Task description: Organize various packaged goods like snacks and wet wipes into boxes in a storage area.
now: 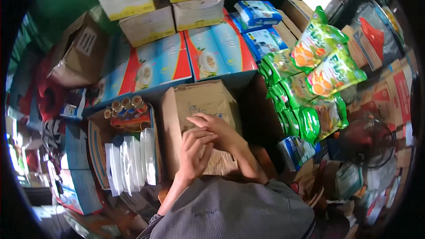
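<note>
A brown cardboard box (179, 106) stands upright in front of me, its top creased. Above it my two hands come together, one partly over the other. My left hand (195, 151) is raised with its fingers loosely bent towards the right hand, and nothing shows in it. Just beyond, my right hand (216, 129) reaches leftward with its fingers stretched out, also holding nothing that I can see. The hands overlap at the fingers; whether they press on each other I cannot tell.
At left, an open carton (92, 144) holds white plastic packets (128, 161) and several capped glass bottles (126, 103). Blue-and-red boxes (221, 48) line the back, with white-and-yellow boxes (198, 12) stacked on them. Green pouches (330, 71) pile up at right, near a dark fan (367, 144).
</note>
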`<control>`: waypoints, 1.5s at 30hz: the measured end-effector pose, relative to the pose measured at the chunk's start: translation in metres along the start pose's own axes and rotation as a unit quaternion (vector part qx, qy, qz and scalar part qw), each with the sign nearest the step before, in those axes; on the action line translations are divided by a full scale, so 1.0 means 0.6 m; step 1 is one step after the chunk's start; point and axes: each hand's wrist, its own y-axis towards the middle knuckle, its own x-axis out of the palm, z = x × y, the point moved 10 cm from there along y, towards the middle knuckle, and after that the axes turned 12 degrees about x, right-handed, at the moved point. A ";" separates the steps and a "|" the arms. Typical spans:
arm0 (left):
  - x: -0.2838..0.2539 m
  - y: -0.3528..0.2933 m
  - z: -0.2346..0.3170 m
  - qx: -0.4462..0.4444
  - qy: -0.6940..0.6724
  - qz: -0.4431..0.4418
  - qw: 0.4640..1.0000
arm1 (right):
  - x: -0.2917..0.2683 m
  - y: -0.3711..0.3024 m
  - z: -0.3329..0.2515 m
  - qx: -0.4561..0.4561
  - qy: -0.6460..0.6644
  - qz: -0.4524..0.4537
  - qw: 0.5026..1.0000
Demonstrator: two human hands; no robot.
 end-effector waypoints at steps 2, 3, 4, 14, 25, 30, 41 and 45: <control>0.027 0.019 0.014 0.027 -0.033 -0.037 0.998 | -0.057 -0.036 0.015 0.016 -0.061 0.070 0.996; 0.048 0.029 0.026 0.055 -0.071 -0.073 0.993 | -0.085 -0.056 0.019 0.017 -0.035 0.092 0.995; 0.067 0.036 0.039 0.083 -0.108 -0.108 0.985 | -0.104 -0.075 0.019 0.016 -0.028 0.105 0.994; 0.195 0.116 0.125 0.150 -0.364 -0.145 0.908 | -0.291 -0.267 -0.003 0.125 -0.022 0.384 0.914; 0.313 0.219 0.178 0.218 -0.138 -0.135 0.957 | -0.379 -0.499 0.019 0.285 -0.181 0.768 0.543; 0.400 0.241 0.146 0.187 -0.114 -0.166 0.962 | -0.344 -0.498 0.129 0.198 0.237 0.727 0.613; 0.408 0.218 0.183 0.216 -0.297 -0.228 0.902 | -0.275 -0.469 0.054 0.127 0.035 0.838 0.529; 0.338 0.210 0.190 0.234 -0.371 -0.138 0.888 | -0.247 -0.478 0.045 -0.027 0.004 0.870 0.492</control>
